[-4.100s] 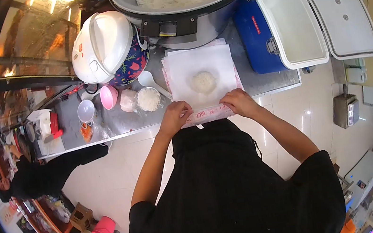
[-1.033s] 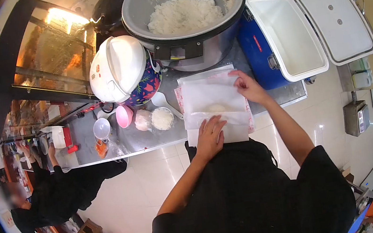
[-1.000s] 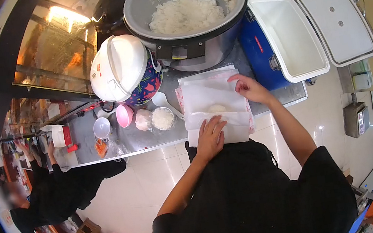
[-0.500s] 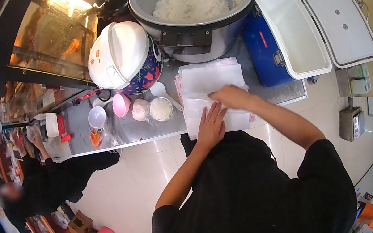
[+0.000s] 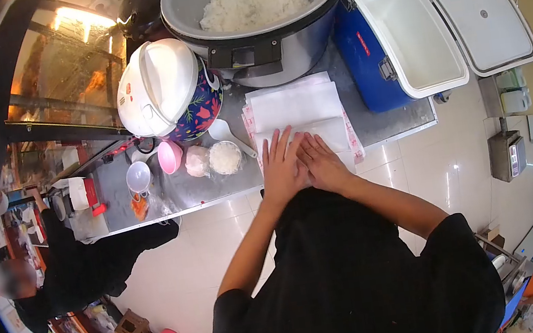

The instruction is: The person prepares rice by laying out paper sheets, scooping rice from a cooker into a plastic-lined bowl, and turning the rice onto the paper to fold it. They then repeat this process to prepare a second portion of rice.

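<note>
A stack of white paper sheets (image 5: pixel 293 105), with pink-printed sheets showing at its edges, lies at the front of the metal counter. Its top sheet has a fold running across it. My left hand (image 5: pixel 283 171) rests flat on the near part of the paper, fingers spread. Beside it, my right hand (image 5: pixel 324 162) also presses flat, its fingers stretched out and touching the left hand. Left of the stack are a white rice paddle (image 5: pixel 229 135), a round portion of white rice (image 5: pixel 225 158) and a pinkish plastic-wrapped bundle (image 5: pixel 198 161).
Behind the paper stands a large cooker (image 5: pixel 250 53) of white rice. A floral rice cooker (image 5: pixel 197 108) stands left, near a pink bowl (image 5: pixel 170 157) and a white bowl (image 5: pixel 139 177). An open blue cooler (image 5: pixel 368 63) is right. Another person (image 5: pixel 82 260) is far left.
My right hand has come down from the far fold and now lies flat beside my left hand. The top sheet's fold lies flatter. The camera view has shifted slightly.
</note>
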`<state>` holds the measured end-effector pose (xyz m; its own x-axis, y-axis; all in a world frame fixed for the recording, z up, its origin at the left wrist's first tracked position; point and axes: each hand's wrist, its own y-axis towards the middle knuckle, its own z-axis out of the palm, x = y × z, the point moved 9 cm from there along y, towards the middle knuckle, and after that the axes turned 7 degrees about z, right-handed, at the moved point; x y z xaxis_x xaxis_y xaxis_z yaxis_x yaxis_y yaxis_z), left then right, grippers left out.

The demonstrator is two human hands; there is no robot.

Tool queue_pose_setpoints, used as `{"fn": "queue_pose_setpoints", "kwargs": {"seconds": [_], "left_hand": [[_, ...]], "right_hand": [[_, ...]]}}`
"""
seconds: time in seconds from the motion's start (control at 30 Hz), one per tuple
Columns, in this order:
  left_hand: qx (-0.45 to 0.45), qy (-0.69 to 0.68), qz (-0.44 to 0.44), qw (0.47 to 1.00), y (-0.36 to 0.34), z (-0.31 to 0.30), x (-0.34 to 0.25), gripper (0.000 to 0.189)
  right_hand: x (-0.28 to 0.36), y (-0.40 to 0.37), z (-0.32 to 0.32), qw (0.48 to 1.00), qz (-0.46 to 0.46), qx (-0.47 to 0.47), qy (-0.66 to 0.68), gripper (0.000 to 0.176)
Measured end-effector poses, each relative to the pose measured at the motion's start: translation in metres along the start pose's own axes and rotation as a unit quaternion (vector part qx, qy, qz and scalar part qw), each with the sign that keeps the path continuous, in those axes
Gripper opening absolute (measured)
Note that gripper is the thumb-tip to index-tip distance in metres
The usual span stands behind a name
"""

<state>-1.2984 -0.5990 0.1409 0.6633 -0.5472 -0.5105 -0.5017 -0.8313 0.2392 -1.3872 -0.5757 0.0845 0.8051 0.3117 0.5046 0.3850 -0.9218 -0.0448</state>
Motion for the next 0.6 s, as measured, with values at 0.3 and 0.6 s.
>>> {"fn": "queue_pose_setpoints", "kwargs": {"seconds": [0.3, 0.6], "left_hand": [[0.085, 0.017, -0.078, 0.993, -0.038, 0.016, 0.039, 0.077], [0.069, -0.035, -0.005, 0.997, -0.041, 0.043, 0.069, 0.06]], "right_hand": [[-0.023, -0.014, -0.006, 0.997, -0.008, -0.079, -0.01, 0.062], [-0.054, -0.026, -0.034, 0.989, 0.012, -0.149, -0.017, 0.035]]}}
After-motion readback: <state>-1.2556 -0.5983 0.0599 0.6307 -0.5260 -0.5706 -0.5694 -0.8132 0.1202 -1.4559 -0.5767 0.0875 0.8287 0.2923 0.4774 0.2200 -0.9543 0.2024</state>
